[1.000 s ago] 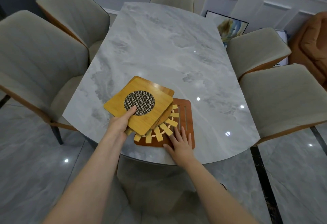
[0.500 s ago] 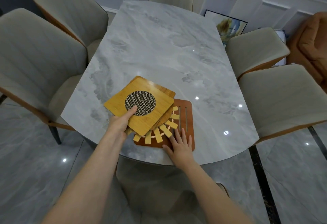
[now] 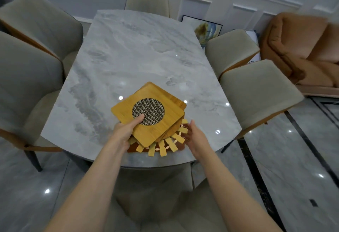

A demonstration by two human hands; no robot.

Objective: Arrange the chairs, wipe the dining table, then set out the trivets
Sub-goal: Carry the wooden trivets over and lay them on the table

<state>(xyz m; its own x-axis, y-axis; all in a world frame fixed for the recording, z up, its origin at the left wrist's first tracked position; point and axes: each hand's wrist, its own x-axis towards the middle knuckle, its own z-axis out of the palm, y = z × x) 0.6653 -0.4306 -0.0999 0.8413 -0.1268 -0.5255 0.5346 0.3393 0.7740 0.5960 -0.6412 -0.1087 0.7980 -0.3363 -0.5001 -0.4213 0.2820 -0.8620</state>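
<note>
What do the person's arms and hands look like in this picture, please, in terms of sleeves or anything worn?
Both forearms are bare for as far as the picture shows them; no sleeve edge is in view. The left hand and the right hand wear no gloves, and no watch, bracelet or ring can be seen on them. The fingernails look short and unpainted.

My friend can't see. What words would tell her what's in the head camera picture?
A person's left hand holds a stack of wooden trivets over the near end of a grey marble table, thumb on the top one's round mesh. The right hand reaches under a sun-shaped trivet at the bottom. Beige chairs surround the table.
</note>
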